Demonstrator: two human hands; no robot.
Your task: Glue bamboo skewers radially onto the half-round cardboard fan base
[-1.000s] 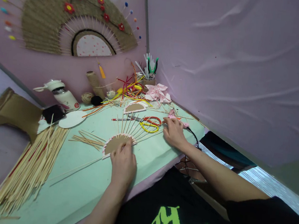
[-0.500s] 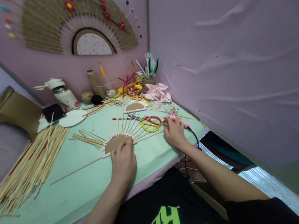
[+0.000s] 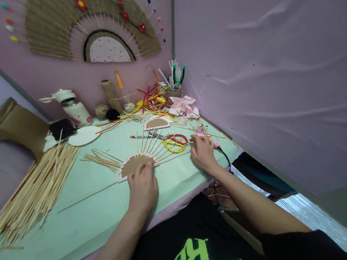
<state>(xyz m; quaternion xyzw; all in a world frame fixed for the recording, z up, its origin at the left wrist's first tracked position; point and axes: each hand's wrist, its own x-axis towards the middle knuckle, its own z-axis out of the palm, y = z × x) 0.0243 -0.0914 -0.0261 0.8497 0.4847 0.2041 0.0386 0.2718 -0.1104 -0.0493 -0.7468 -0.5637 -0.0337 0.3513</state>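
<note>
The left hand (image 3: pixel 142 188) presses its fingers (image 3: pixel 148 167) flat on a brown cardboard half-disc ringed with thin bamboo sticks (image 3: pixel 134 164), which lies mid-bench. The right hand (image 3: pixel 201 152) rests beside a pink hot-glue gun (image 3: pixel 205 139); whether its fingers grip it cannot be told. Red and yellow scissors (image 3: pixel 175 142) lie between, on the pale green bench (image 3: pixel 101 209).

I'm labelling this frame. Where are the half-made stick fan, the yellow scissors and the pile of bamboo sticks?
half-made stick fan (image 3: pixel 132 165), head view, cardboard base.
yellow scissors (image 3: pixel 174 148), head view, handle loop.
pile of bamboo sticks (image 3: pixel 36 191), head view, middle of bundle.
</note>
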